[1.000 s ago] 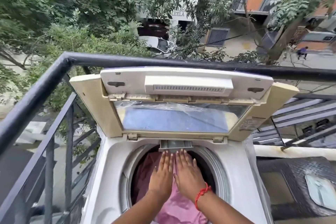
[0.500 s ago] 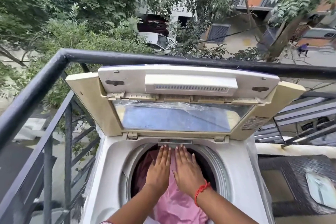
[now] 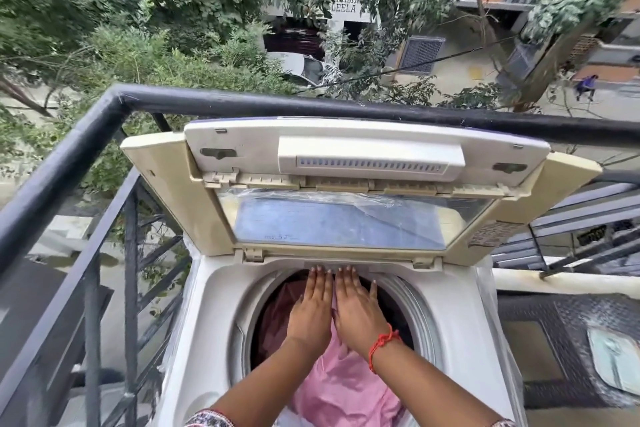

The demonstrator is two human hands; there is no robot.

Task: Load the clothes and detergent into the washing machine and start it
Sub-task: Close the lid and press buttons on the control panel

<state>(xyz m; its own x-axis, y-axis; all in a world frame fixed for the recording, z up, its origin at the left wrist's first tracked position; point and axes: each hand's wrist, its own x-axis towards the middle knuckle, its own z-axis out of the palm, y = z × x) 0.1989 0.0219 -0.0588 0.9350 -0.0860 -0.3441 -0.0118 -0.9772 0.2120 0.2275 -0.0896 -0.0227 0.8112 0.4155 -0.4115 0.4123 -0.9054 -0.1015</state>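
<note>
A white top-loading washing machine (image 3: 214, 308) stands on a balcony with its lid (image 3: 346, 184) raised upright. Pink and dark red clothes (image 3: 339, 388) fill the round drum. My left hand (image 3: 310, 312) and my right hand (image 3: 356, 310) lie flat side by side over the drum, fingers straight and pointing away from me. Their fingertips touch the grey drawer panel (image 3: 332, 266) at the drum's back edge. A red thread circles my right wrist. Neither hand holds anything.
A black metal railing (image 3: 104, 135) runs behind and to the left of the machine, with a drop to the street beyond. A dark patterned surface (image 3: 554, 340) sits to the right of the machine. Trees, a parked car and buildings lie below.
Both hands have slid forward over the clothes toward the back of the drum. The grey drawer that stuck out under the lid has gone in flush with the rim.
</note>
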